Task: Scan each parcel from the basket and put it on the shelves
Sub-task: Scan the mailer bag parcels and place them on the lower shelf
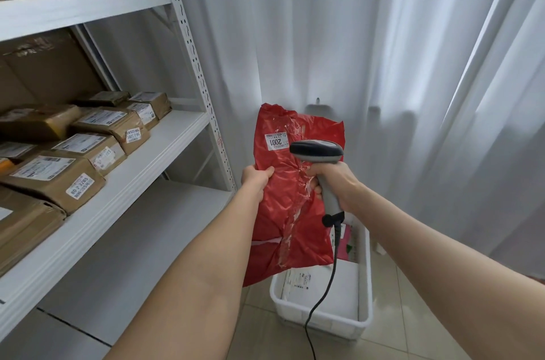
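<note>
My left hand [256, 180] grips the left edge of a red plastic mailer parcel [290, 206] and holds it upright above the basket. A white label reading 2001 [276, 141] sits near the parcel's top. My right hand [333, 182] holds the grey handle of a barcode scanner [317, 152], whose dark head points left at the label. The scanner's black cable hangs down in front of the white basket [364, 300] on the floor, which holds a white parcel [321, 286] and a pink one behind it.
White metal shelves [126, 153] stand at the left. The middle shelf carries several brown taped parcels [59, 180] with labels; its right end is bare. Larger cartons fill the shelves above. A white curtain [383, 65] hangs behind. The floor is tiled.
</note>
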### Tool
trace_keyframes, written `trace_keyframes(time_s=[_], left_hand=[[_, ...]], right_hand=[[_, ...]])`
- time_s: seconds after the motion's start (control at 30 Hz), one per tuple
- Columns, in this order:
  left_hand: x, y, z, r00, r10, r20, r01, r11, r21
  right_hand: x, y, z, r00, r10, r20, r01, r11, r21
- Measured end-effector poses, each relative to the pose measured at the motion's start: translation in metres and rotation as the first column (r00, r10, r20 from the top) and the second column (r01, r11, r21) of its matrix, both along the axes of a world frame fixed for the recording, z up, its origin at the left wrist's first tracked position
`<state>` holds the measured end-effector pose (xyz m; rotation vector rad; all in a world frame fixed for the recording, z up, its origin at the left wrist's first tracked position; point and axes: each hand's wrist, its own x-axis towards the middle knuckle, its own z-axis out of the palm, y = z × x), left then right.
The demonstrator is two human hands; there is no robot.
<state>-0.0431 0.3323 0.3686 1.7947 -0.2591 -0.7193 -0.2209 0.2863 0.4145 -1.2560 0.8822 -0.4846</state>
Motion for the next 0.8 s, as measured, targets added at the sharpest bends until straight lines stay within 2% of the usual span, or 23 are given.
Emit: trace_keyframes(time_s=[0.2, 0.33, 0.43, 0.57, 0.8], left_hand=[[0.014, 0.014, 0.005, 0.999, 0.023, -0.035, -0.025, 0.999, -0.038], [0.029, 0.027, 0.014, 0.999, 0.04, -0.032, -0.043, 0.996, -0.079], [0.05, 0.043, 0.023, 0.997, 0.079, 0.026, -0.076, 0.991, -0.108], [0.085, 0.076, 0.039, 0.976, 0.166, 0.14, -0.152, 0.983, -0.108], [0.121, 0.132, 0.049, 0.945, 0.278, 0.173, -0.263, 0.959, -0.107]], right_hand=[[0.017, 0.006, 0.0, 0.998, -0.001, 0.062, -0.001, 0.999, 0.037], [0.031, 0.007, -0.003, 0.986, -0.061, 0.155, 0.04, 0.99, 0.136], [0.04, 0.005, -0.01, 0.977, -0.17, 0.128, 0.146, 0.973, 0.177], [0.056, 0.004, -0.025, 0.953, -0.297, 0.067, 0.287, 0.95, 0.123], [0.102, 0.034, -0.04, 0.977, -0.192, 0.089, 0.164, 0.953, 0.255]])
